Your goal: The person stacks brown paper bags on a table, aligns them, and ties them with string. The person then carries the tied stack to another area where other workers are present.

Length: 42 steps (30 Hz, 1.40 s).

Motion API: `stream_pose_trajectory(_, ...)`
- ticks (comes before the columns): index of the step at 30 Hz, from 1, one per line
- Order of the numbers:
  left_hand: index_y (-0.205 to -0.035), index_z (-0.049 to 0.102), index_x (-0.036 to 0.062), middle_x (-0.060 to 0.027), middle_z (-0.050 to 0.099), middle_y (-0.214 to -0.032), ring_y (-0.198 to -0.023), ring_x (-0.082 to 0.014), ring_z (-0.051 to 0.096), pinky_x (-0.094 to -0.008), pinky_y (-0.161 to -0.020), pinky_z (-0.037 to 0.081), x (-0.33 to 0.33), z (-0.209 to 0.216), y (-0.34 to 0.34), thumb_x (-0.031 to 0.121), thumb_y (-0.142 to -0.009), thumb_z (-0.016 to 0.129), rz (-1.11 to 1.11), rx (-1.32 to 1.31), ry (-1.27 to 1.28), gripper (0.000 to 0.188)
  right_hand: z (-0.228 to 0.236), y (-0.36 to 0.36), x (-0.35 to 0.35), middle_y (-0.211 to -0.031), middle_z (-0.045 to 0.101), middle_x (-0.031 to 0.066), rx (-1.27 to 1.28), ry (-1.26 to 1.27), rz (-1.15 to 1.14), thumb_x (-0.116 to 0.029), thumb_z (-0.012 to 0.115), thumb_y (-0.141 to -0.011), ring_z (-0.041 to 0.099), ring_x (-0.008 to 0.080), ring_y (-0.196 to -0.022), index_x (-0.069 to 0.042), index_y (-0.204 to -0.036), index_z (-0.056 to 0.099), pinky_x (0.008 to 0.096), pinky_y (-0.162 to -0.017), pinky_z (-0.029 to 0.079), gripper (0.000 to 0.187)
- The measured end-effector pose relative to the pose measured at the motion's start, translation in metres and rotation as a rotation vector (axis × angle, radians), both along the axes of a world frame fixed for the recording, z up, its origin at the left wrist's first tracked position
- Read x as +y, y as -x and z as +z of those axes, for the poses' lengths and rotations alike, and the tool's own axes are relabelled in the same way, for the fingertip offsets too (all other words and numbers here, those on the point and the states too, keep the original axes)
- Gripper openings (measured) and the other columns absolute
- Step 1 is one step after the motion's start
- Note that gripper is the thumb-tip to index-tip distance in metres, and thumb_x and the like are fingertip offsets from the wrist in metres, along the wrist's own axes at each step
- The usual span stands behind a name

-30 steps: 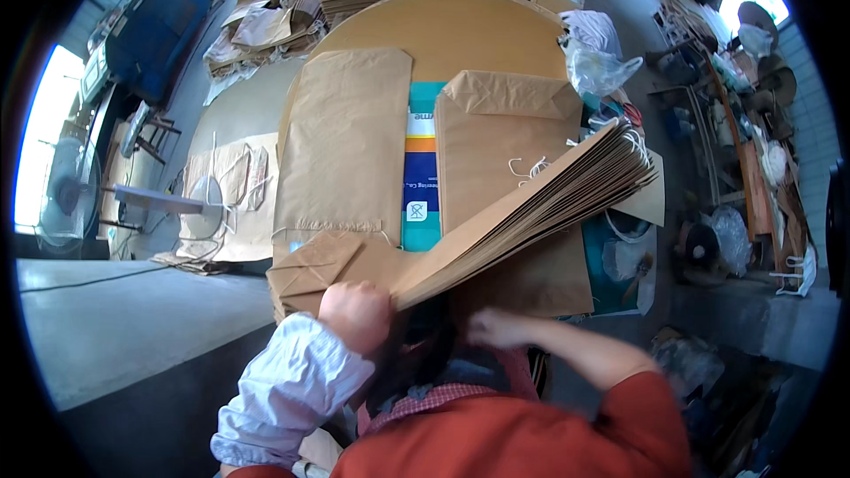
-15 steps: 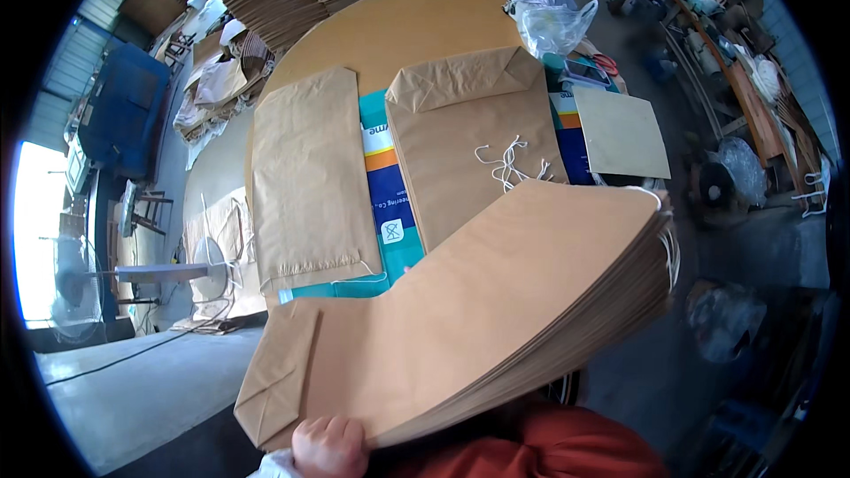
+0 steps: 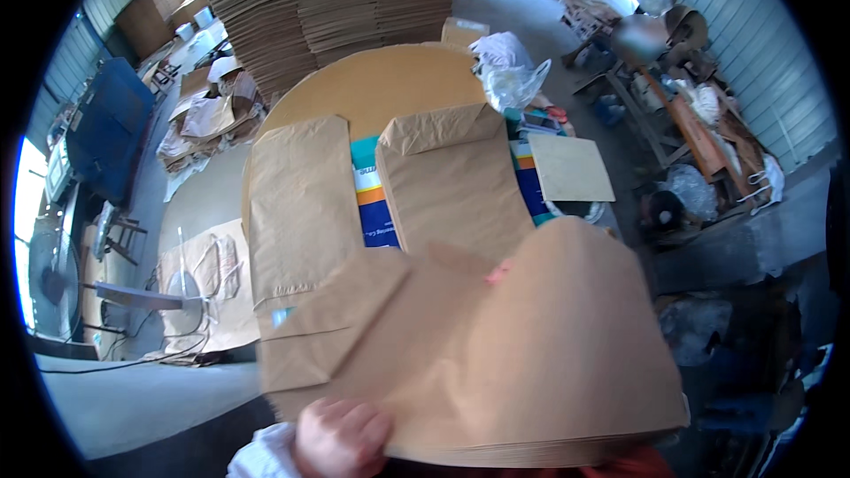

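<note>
A thick stack of brown paper bags (image 3: 558,345) hangs bent in front of me, a folded bag bottom (image 3: 323,341) at its left end. My left hand (image 3: 343,436) is closed on the near left edge of the stack. Pinkish fingertips of my right hand (image 3: 500,273) show at the far edge of the stack; the rest of that hand is hidden by the paper. Beyond lie a brown paper bag (image 3: 301,204) at the left and a brown bag pile (image 3: 456,181) with a folded end, both on the round table (image 3: 381,80).
A printed blue and teal sheet (image 3: 376,212) lies between the bags. At the table's right are a pale square board (image 3: 571,168) and a clear plastic bag (image 3: 513,84). Tall cardboard stacks (image 3: 328,9) stand behind, a fan (image 3: 181,296) at the left.
The held stack has swung its right end down toward me and bulges upward in the middle. The view has tilted up. The white strings are now covered by the stack.
</note>
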State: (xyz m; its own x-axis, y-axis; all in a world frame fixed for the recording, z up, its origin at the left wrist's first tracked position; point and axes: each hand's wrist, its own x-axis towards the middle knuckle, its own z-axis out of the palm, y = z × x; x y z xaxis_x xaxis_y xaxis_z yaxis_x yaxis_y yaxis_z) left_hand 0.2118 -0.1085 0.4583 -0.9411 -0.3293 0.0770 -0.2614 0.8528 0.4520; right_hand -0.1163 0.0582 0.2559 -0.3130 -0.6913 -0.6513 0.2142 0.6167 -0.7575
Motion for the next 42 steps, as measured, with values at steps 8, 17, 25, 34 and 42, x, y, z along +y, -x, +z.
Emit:
stream_pose_trajectory(8,-0.088,0.068,0.0015,-0.0095,0.069,-0.079,-0.066,-0.0140,0.063,-0.0307,-0.055,0.048,0.031,-0.127,0.100,0.021,-0.081,0.076,0.352,0.627,-1.158,0.022,0.217,0.083,-0.046,-0.109,0.065,0.0135,0.314,0.183,-0.029,-0.039,0.049,-0.097,0.062,0.0229,-0.097,0.001,-0.117,0.058,0.0366,-0.087,0.049,0.046)
stream_pose_trajectory(17,-0.110,0.063,-0.0062,-0.0154,0.069,-0.098,-0.082,-0.0253,0.069,-0.0365,-0.073,0.056,-0.040,-0.291,0.167,0.014,-0.089,0.065,0.908,0.710,-1.841,0.029,-0.034,0.264,-0.162,-0.143,0.042,0.0189,0.371,0.019,0.134,-0.052,0.041,-0.098,0.038,0.0280,-0.133,0.005,-0.139,0.037,0.0384,-0.111,0.028,0.071)
stream_pose_trajectory(25,-0.123,0.054,-0.0035,-0.0193,0.065,-0.111,-0.096,-0.0301,0.067,-0.0428,-0.083,0.055,-0.124,-0.413,0.175,0.020,-0.091,0.062,1.095,0.248,-2.355,0.041,-0.210,0.265,-0.162,-0.133,0.054,0.0154,-0.594,-0.037,0.183,-0.041,0.046,-0.098,0.051,0.0222,-0.123,-0.001,-0.133,0.049,0.0352,-0.099,0.044,0.053)
stream_pose_trajectory(34,-0.124,0.053,-0.0021,-0.0185,0.065,-0.111,-0.096,-0.0294,0.067,-0.0424,-0.083,0.055,-0.125,-0.418,0.175,0.016,-0.089,0.063,1.127,0.129,-1.973,0.040,-0.161,0.278,-0.158,-0.133,0.054,0.0138,-0.503,-0.124,-0.130,-0.043,0.042,-0.099,0.052,0.0231,-0.122,-0.002,-0.134,0.049,0.0368,-0.100,0.044,0.054)
stream_pose_trajectory(42,-0.124,0.052,-0.0010,-0.0177,0.065,-0.111,-0.096,-0.0288,0.066,-0.0421,-0.083,0.055,-0.117,-0.418,0.161,0.013,-0.088,0.064,1.169,0.123,-1.887,0.041,-0.171,0.256,-0.097,-0.140,0.048,0.0101,-0.441,-0.230,-0.178,-0.050,0.037,-0.100,0.049,0.0240,-0.126,-0.007,-0.141,0.041,0.0385,-0.103,0.042,0.060)
